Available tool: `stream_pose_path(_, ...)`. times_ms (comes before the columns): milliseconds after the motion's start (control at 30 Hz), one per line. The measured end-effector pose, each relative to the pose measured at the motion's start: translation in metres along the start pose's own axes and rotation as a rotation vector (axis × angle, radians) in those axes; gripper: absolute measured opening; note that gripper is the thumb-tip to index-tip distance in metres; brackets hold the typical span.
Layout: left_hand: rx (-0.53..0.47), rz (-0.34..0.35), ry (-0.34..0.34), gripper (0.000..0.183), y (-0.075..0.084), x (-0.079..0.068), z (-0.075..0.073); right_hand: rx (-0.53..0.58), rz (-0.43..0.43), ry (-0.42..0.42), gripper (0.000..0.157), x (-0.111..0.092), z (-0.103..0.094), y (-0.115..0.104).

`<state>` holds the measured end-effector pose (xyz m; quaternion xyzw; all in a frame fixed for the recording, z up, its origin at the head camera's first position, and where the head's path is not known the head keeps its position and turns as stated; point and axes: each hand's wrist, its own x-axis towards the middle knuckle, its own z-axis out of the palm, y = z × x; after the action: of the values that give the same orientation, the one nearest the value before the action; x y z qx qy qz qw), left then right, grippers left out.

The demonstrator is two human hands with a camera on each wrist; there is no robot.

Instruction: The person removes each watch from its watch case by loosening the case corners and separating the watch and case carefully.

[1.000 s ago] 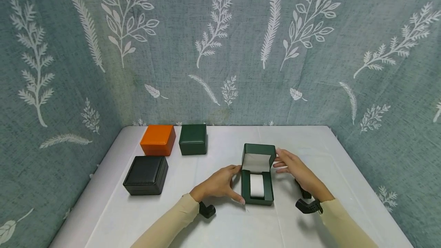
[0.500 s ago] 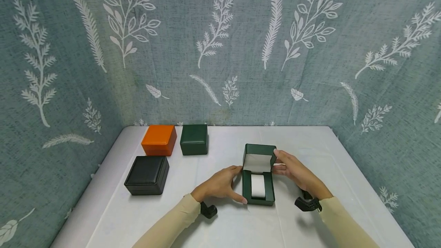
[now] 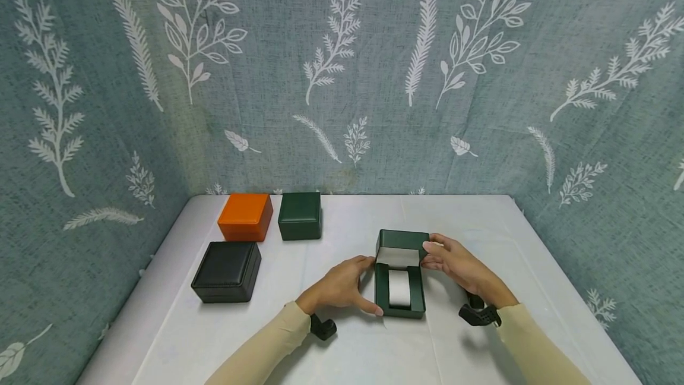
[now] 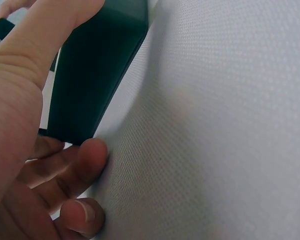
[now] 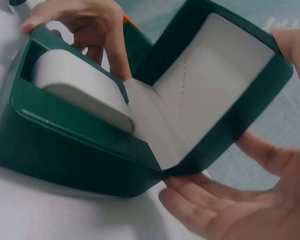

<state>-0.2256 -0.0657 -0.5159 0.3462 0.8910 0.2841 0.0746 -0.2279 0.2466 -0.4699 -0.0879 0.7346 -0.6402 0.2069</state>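
An open dark green watch box [image 3: 401, 313] stands upright on the table with a white cushion [image 3: 399, 288] in its base. My left hand [image 3: 339, 284] holds the base from the left, thumb at the front corner and fingers toward the hinge end. In the left wrist view that thumb lies against the green side wall [image 4: 85, 90]. My right hand [image 3: 454, 263] grips the raised lid [image 3: 403, 237] at its right edge. The right wrist view shows the thumb on the lid's rim, fingers behind it near the hinge, and pale lining [image 5: 225, 75] inside the lid.
On the left side of the white table [image 3: 320, 349] are three closed boxes: an orange box [image 3: 244, 217], a second green box [image 3: 300, 216] and a larger black box [image 3: 227, 272]. Patterned teal fabric [image 3: 342, 135] surrounds the table at the back and sides.
The right thumb has come onto the lid's front edge, and the lid has tipped forward somewhat over the base. The left hand and the base keep their place.
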Motion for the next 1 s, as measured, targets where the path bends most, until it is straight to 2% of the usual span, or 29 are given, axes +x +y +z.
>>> stream_pose_path(133, 0.011, 0.002, 0.001, 0.115, 0.000, 0.000, 0.000, -0.015, -0.032, -0.038, 0.062, -0.002, -0.002, 0.001)
stream_pose_path(233, 0.016, 0.006, 0.001, 0.115, 0.000, 0.001, 0.000, -0.059, -0.072, -0.059, 0.052, -0.003, -0.003, 0.003)
stream_pose_path(433, 0.013, 0.010, 0.008, 0.112, -0.001, 0.001, 0.001, -0.190, -0.148, -0.063, 0.048, -0.006, -0.003, 0.007)
stream_pose_path(633, 0.012, 0.005, 0.003, 0.112, -0.001, 0.000, 0.001, -0.198, -0.219, -0.092, 0.051, -0.010, -0.002, 0.011)
stream_pose_path(1000, -0.009, 0.038, -0.013, 0.111, -0.003, -0.001, -0.001, -0.290, -0.269, -0.166, 0.060, -0.020, 0.004, 0.017)
